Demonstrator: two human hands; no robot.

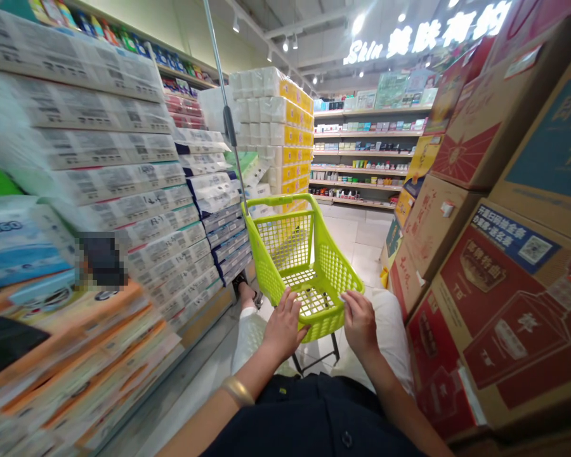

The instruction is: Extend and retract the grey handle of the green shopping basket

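Right of stacked packs (137,190), the left hand (282,324), loosely spread, overlaps the near-left corner of the green basket (321,324) in the aisle (354,225), apparently steadying it; the narrowed right hand (361,320), contents indeterminable, meets the near-right corner, left of cartons (504,304).

And here we are with 2 bare forearms reaching forward from the bottom edge, slanting inward! The left hand (285,320) is back-up, its fingers pointing ahead, lightly bent and close together, thumb angled out toward the right. There's a gold bangle (238,390) around the left wrist (254,368)! Over to the right hand (360,322): knuckles up, fingers curled, thumb and index finger drawn near each other, their exact contact hard to make out. The 2 hands sit almost level, clearly apart, and the dark top (309,412) fills the space between the forearms!
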